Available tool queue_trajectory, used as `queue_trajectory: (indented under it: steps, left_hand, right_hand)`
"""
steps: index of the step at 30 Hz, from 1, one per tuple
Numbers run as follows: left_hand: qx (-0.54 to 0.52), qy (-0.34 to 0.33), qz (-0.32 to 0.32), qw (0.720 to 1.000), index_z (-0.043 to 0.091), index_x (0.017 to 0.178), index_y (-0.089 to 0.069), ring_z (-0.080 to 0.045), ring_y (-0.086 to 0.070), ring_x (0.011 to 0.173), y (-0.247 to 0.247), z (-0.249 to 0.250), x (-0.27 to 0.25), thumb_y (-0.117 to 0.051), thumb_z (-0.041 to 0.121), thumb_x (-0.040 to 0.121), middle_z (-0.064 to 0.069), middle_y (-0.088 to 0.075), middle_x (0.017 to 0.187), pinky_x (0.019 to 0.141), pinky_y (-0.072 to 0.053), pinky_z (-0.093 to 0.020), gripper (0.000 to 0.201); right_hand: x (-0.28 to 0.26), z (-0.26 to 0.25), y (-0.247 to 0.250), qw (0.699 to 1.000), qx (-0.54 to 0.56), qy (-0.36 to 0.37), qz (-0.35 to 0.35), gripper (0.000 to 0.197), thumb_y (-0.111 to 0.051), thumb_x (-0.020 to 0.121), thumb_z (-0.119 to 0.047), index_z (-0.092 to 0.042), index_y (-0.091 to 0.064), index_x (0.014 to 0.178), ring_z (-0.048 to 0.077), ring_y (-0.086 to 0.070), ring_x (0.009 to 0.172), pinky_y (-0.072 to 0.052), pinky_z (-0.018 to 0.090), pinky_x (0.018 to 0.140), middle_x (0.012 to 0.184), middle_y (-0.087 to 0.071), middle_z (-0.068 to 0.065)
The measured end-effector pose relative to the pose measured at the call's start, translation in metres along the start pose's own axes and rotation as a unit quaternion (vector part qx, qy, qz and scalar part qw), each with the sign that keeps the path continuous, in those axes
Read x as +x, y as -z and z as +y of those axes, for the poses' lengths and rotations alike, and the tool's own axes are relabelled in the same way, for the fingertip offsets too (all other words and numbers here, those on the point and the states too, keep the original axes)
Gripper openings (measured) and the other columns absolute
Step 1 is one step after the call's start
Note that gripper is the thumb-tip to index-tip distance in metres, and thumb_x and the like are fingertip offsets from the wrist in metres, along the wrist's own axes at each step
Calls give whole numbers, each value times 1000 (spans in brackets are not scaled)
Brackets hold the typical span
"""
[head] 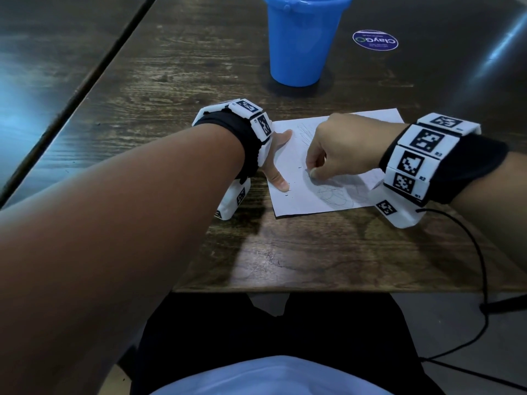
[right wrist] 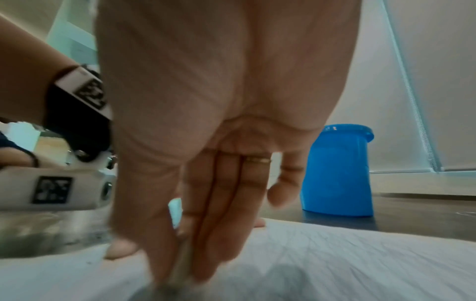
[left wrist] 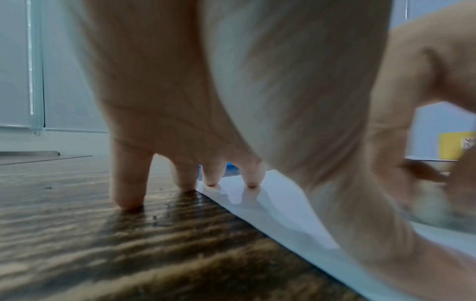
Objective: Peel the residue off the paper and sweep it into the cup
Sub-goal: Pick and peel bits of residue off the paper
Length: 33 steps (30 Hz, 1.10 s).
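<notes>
A white paper (head: 296, 195) with pencil scribbles lies on the dark wooden table. My left hand (head: 278, 158) presses its left edge flat with straight, spread fingers (left wrist: 251, 179); the outer fingers stand on the bare wood. My right hand (head: 312, 171) is over the middle of the paper (right wrist: 360, 254), thumb and fingers pinching a small greyish-white eraser (right wrist: 180, 270) against the sheet. Tiny dark residue crumbs (head: 299, 167) dot the paper near both hands. The blue cup (head: 299, 41) stands upright beyond the paper, apart from both hands.
A round purple sticker (head: 375, 40) is on the table right of the blue cup (right wrist: 337, 173). A few crumbs (left wrist: 154, 218) lie on the wood left of the paper (left wrist: 278, 213). A black cable (head: 482, 266) hangs from my right wrist over the table's near edge (head: 285, 290).
</notes>
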<state>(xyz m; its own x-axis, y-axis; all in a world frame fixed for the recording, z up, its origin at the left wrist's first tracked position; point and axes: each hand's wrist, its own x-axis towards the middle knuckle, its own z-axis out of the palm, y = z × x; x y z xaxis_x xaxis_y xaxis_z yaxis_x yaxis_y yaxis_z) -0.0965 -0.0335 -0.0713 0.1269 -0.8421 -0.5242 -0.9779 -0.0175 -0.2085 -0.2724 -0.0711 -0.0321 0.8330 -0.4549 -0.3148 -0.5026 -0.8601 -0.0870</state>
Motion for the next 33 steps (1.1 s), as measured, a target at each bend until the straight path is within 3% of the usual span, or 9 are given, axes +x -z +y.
queue_trajectory:
  steps: [5,9,12,15,18,21,24,30,33]
  left_hand:
    - [-18,-3,4,1000,34,158,13,-38,-26,149,-3,0,0,-69,90,51,-14,-9,168,119,-26,-55,146]
    - [4,-1,-2,1000,36,157,15,-39,-32,146,1,2,-2,-62,96,41,-16,-13,167,116,-31,-56,152]
    - [8,-3,4,1000,35,158,14,-39,-31,146,1,1,-1,-63,94,46,-17,-13,167,116,-31,-56,148]
    - [10,-5,2,1000,36,158,14,-39,-25,149,1,1,-3,-57,97,35,-16,-8,168,117,-28,-58,154]
    - [4,-3,-2,1000,38,157,14,-39,-22,150,-1,0,-1,-55,99,29,-15,-6,168,117,-26,-59,158]
    - [-12,-5,-2,1000,38,157,15,-38,-30,147,-3,-1,3,-64,96,37,-14,-13,168,117,-29,-57,155]
    - [-12,-2,-3,1000,37,157,16,-38,-30,147,-2,0,4,-66,95,41,-13,-13,168,117,-29,-57,153]
    - [15,2,-1,1000,35,157,16,-39,-22,150,0,2,-1,-65,92,51,-16,-5,168,119,-25,-57,145]
    - [21,2,5,1000,33,158,15,-39,-20,151,1,3,-1,-65,90,54,-15,-4,168,119,-25,-57,143]
  right_hand:
    - [-13,-6,-3,995,18,54,-82,9,-77,82,-35,-27,-79,82,-1,-64,72,-54,26,69,75,-72,-20]
    - [-11,-2,-4,999,-2,23,-28,10,-75,83,-38,-30,-78,87,1,-62,72,-50,24,65,75,-71,-19]
    - [-5,4,-2,999,-22,-21,26,11,-71,85,-39,-31,-78,89,4,-61,74,-55,33,70,78,-70,-17]
    - [-1,12,-1,998,-21,-35,50,12,-68,87,-39,-31,-78,88,8,-62,77,-56,38,75,79,-70,-17]
    - [-6,10,-4,1000,-7,10,20,11,-70,87,-38,-31,-78,87,3,-61,74,-52,29,69,72,-68,-21]
    - [-14,4,-6,998,-6,52,-37,8,-74,85,-38,-32,-78,86,-4,-61,70,-43,19,61,70,-67,-25]
    - [-15,1,-4,997,0,52,-58,7,-75,84,-38,-32,-78,85,-5,-61,69,-41,17,61,69,-67,-26]
    - [-4,-4,2,999,-35,-25,6,12,-74,83,-40,-29,-77,86,5,-60,74,-55,33,68,77,-69,-17]
    - [0,-8,2,998,-61,-27,22,11,-73,84,-39,-28,-74,82,10,-60,74,-50,30,62,76,-67,-14]
